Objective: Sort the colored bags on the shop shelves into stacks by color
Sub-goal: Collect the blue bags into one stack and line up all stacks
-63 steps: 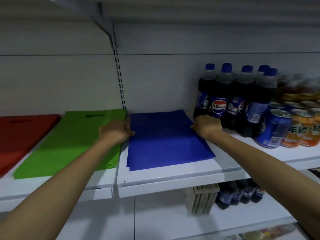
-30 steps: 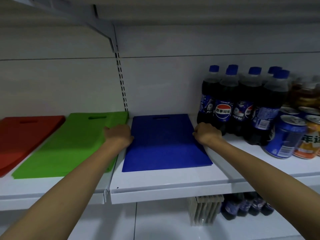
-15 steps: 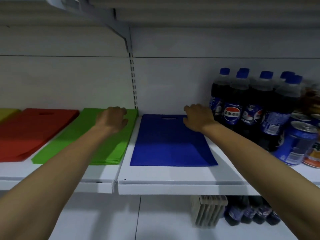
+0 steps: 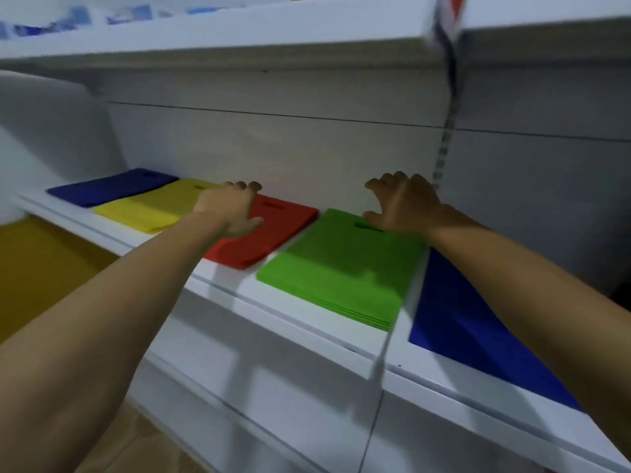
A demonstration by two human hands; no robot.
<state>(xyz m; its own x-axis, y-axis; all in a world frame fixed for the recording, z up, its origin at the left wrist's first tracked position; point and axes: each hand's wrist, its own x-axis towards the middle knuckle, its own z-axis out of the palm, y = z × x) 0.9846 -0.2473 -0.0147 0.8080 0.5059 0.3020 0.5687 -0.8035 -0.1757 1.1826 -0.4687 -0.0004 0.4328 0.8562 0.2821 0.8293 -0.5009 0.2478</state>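
The right hand (image 4: 403,203), fingers spread, is low over the far end of the green stack (image 4: 341,268), with the handle slot beside its thumb. The left hand (image 4: 232,208) lies on the red stack (image 4: 273,230), fingers loosely bent and gripping nothing. Each pile is probably best squared with flat palms, nudging whole edges evenly.

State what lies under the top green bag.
More green bags, their edges layered along the stack's near side, resting on the white shelf. Their faces are covered; the count is unclear.
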